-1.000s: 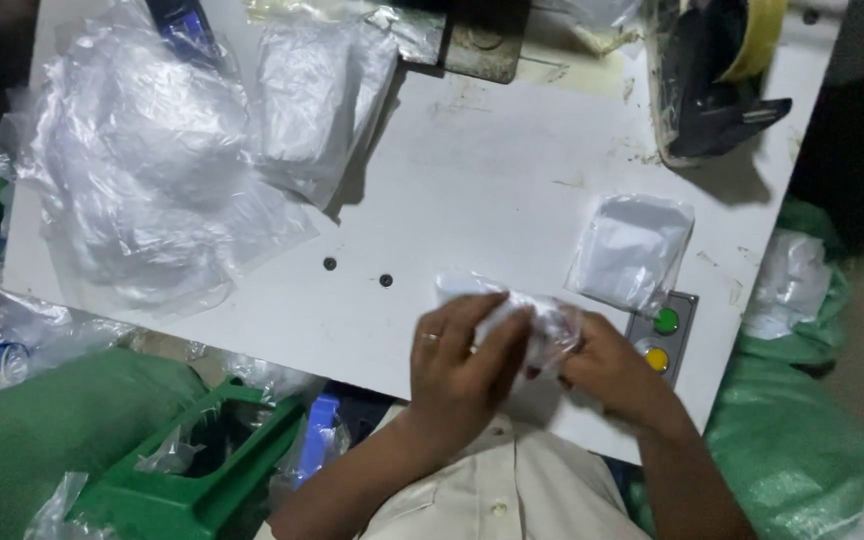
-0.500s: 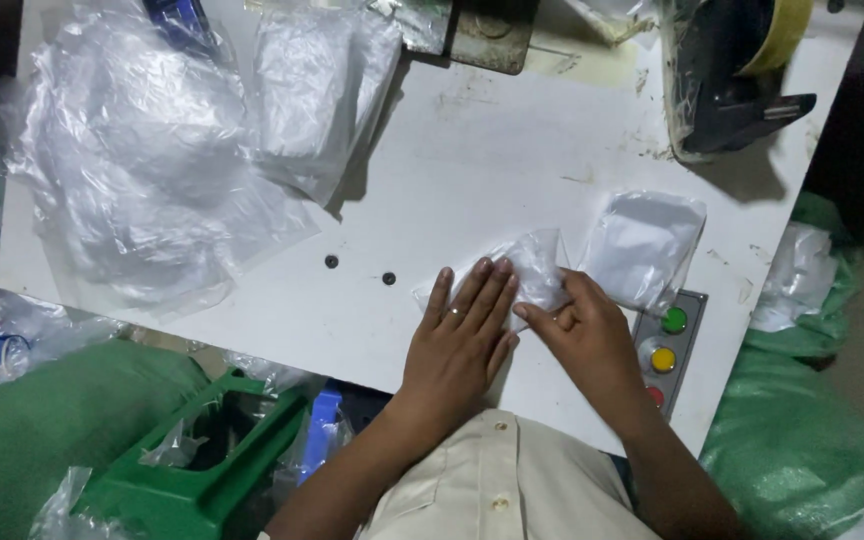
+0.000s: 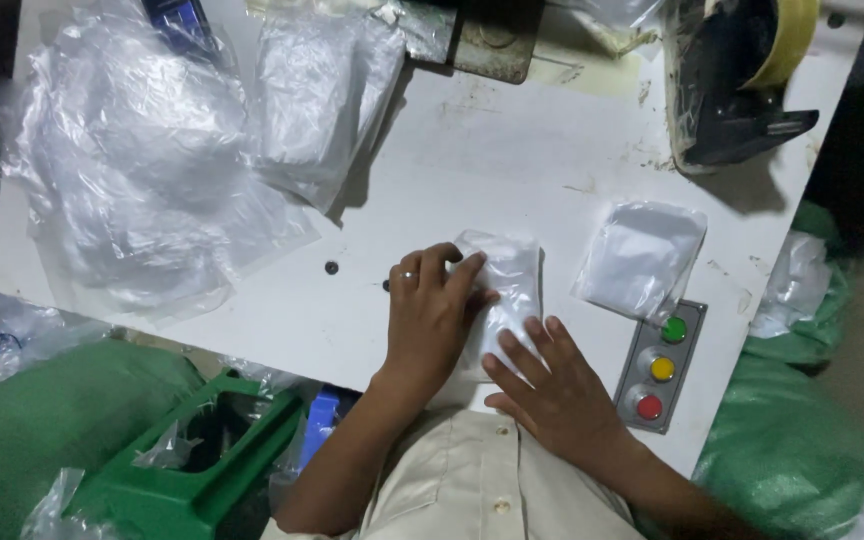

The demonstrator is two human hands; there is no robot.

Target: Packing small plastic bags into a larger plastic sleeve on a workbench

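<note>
A small white packet (image 3: pixel 504 290) is pressed flat on the white surface (image 3: pixel 512 170), near its near edge. The left hand (image 3: pixel 430 315) is laid open on its left side, the right hand (image 3: pixel 552 385) spread over its near end; neither grips. Flattening seems nearly done. Its long axis runs near to far. A finished-looking packet (image 3: pixel 640 258) lies to the right.

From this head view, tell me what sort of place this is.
Probably a packing station in a small workshop. Both hands press a small plastic-wrapped packet flat on a worn white table; a heap of clear plastic bags lies at the left, and a three-button control box and a tape dispenser are at the right.
</note>
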